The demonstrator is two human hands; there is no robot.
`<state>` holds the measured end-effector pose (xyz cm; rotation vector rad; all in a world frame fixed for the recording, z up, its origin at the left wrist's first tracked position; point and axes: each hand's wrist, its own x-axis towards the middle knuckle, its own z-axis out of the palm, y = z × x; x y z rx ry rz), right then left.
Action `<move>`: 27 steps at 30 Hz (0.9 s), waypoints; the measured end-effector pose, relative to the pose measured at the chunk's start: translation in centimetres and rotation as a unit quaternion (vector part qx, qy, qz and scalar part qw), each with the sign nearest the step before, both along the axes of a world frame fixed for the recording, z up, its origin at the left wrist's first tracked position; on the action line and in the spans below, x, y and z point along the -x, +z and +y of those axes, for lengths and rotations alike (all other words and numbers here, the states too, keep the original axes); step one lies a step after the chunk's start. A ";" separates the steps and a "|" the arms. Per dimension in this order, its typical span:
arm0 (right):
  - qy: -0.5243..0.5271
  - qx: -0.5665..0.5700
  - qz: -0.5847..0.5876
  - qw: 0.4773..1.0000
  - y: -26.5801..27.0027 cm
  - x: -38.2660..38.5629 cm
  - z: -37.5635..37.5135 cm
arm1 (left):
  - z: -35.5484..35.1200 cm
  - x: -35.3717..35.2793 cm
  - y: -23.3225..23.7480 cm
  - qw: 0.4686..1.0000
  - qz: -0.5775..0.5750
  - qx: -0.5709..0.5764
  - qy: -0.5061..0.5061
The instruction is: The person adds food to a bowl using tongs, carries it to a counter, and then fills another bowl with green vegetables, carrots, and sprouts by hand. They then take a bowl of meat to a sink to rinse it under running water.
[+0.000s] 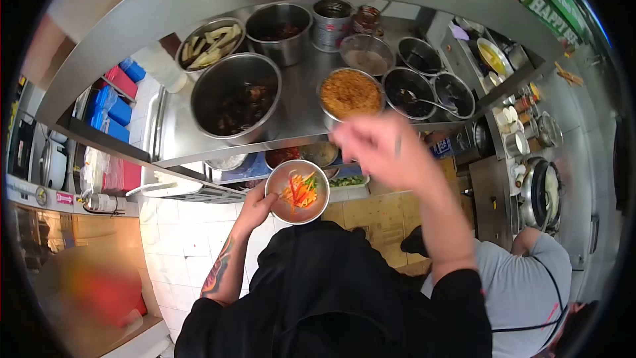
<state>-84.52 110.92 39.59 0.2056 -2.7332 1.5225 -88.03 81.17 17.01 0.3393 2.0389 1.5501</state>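
Note:
My left hand grips the rim of a small metal bowl, thumb over its edge. Inside lie thin orange and red vegetable strips with some chopped greens. My right hand is raised, blurred by motion, near the shelf's front edge. It is nearest to a metal container heaped with golden-brown fried bits and overlaps its front in view. Its fingers are smeared, so whether they hold anything cannot be made out.
On the steel shelf stand a large pot of dark food, a bowl of pale strips, a can and dark sauce pots with a spoon. Below are more food trays. A co-worker in grey is close on the right.

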 end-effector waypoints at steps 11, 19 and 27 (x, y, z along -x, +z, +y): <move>0.002 -0.481 0.245 0.842 -5.0 35.8 -3.0 | -9.4 -7.0 -0.6 0.979 0.035 -0.016 0.199; 0.072 -0.360 0.019 0.930 -4.5 39.3 -1.0 | -11.0 -14.0 -2.1 0.937 -0.003 -0.034 0.347; 0.129 -0.171 0.035 0.976 1.3 34.3 -0.1 | -11.4 -13.7 -0.8 0.933 0.035 -0.007 0.357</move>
